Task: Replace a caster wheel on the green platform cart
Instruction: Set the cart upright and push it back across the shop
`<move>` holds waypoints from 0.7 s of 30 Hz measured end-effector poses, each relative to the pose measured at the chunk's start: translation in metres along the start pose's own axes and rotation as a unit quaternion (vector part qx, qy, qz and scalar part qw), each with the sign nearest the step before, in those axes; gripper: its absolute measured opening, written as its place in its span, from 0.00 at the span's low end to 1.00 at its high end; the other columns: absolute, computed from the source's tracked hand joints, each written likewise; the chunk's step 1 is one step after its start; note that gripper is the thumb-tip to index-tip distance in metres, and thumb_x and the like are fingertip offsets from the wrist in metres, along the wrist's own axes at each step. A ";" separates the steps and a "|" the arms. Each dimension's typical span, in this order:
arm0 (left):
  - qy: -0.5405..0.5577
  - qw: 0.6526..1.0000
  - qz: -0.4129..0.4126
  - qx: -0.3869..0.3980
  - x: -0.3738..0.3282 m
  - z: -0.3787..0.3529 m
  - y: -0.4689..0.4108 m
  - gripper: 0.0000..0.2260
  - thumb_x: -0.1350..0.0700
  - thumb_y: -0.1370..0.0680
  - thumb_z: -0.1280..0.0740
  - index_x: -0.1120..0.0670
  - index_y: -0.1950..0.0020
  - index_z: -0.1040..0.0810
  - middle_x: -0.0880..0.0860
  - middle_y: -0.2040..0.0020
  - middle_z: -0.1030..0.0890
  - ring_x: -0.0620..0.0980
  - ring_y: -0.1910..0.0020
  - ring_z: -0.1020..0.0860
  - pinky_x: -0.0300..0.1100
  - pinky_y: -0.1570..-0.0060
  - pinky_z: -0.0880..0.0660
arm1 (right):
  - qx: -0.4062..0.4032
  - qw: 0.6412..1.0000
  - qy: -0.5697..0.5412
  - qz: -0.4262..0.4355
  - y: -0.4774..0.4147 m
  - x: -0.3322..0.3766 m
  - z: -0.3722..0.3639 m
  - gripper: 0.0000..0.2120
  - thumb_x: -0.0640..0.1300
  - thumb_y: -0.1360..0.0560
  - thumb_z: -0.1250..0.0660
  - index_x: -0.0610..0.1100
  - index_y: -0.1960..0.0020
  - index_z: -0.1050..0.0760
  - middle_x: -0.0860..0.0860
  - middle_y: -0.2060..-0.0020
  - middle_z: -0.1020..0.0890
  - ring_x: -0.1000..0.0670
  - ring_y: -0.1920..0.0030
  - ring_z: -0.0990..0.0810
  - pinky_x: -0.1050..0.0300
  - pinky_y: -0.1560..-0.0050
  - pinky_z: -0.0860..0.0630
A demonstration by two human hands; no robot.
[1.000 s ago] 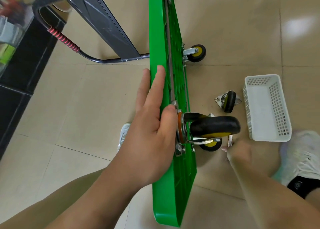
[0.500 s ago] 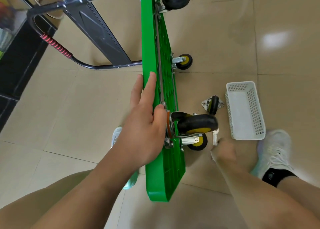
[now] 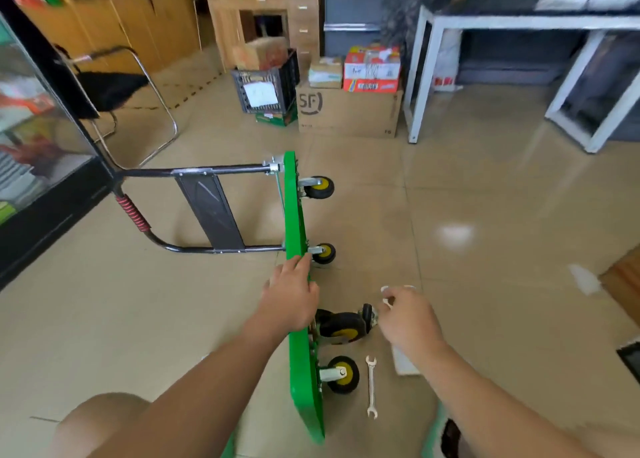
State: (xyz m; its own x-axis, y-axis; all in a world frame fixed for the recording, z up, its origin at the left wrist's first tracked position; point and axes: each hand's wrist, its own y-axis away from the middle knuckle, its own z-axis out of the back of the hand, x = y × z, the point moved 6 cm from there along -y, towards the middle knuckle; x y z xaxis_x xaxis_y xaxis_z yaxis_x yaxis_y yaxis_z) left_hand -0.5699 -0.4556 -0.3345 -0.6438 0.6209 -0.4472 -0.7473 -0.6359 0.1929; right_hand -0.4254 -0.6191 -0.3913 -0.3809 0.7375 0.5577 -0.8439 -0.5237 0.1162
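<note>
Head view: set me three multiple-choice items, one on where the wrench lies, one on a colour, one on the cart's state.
1. The wrench lies: A on the floor; B on a table; C in a hand.
2. The caster hubs are: A red; B yellow; C white.
3. The green cart is: A on its wheels; B tipped on its side; C upside down.
A, it lies flat on the floor; B, yellow centres show; B, its deck stands upright, the left hand holding the top edge.
</note>
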 end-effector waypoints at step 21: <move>-0.054 0.996 0.038 0.065 0.011 0.190 -0.129 0.23 0.51 0.16 0.44 0.51 0.20 0.38 0.53 0.23 0.34 0.58 0.25 0.35 0.57 0.28 0.32 | 0.173 0.958 0.192 0.125 -0.144 0.257 0.099 0.15 0.51 0.20 0.35 0.48 0.35 0.25 0.46 0.43 0.19 0.45 0.48 0.19 0.47 0.46 0.19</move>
State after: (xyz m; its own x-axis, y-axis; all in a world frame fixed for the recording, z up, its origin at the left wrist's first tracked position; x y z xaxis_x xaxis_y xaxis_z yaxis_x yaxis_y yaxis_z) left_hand -0.5125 -0.2795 -0.1981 -0.7079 0.6233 -0.3323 -0.7063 -0.6224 0.3373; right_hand -0.3644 -0.3962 -0.1831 -0.7222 0.6380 0.2673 -0.5574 -0.7655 0.3214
